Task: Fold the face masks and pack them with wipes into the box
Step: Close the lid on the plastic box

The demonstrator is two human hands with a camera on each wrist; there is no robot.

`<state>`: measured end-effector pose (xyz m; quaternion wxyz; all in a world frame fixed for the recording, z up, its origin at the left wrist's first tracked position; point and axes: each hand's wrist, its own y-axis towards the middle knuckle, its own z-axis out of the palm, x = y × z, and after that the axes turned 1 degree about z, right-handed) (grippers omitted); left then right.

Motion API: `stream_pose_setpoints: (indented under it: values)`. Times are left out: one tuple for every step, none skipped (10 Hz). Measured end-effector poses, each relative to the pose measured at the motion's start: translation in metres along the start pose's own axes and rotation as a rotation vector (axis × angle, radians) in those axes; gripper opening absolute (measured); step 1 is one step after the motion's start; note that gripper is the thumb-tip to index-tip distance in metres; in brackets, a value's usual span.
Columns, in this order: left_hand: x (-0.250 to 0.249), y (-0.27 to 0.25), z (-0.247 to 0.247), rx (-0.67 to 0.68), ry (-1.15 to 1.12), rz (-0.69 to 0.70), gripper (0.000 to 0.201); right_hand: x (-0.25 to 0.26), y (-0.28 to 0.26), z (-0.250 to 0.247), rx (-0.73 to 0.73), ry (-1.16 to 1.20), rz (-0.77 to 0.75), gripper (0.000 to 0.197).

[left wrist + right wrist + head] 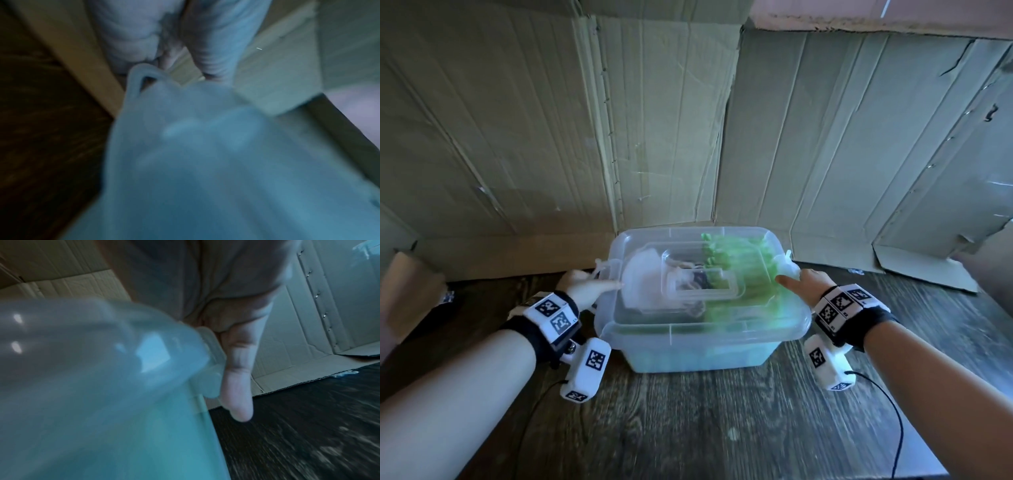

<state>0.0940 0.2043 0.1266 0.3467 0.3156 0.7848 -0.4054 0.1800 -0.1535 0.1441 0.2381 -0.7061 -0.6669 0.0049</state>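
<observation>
Our left hand (582, 289) curls round the left side latch (604, 269) of the translucent lidded plastic box (688, 329), thumb lying on the lid, apparently to clip it. Inside, white folded face masks (643, 274) lie left of a green wipes pack (736, 270). Our right hand (803, 279) presses the right latch (209, 363) with extended fingers, probably securing it.

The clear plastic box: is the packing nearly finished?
Nearly. The clear plastic box on the dark wooden table already holds white face masks and green wipes packs, lid on. The left hand and right hand work the side latches. Whether they are latched is unclear.
</observation>
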Motion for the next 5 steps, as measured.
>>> stream_pose_setpoints:
  values:
    - [-0.01,0.001,-0.001,0.016,0.104,0.031,0.059,-0.002,0.001,0.001,-0.009,0.004,-0.003,0.042]
    - [-0.017,-0.005,0.002,0.015,0.19,0.098,0.059,-0.002,0.003,0.003,0.001,0.025,0.002,0.043]
    - [-0.014,-0.006,0.008,0.023,0.221,0.149,0.061,-0.002,0.005,0.002,-0.01,0.006,-0.015,0.044]
    - [-0.005,-0.003,0.003,0.074,0.156,0.162,0.079,-0.004,0.004,0.001,0.032,-0.069,-0.022,0.048]
    - [0.034,0.006,-0.026,-0.018,0.273,-0.038,0.08,-0.002,0.007,-0.013,0.039,-0.244,-0.078,0.048]
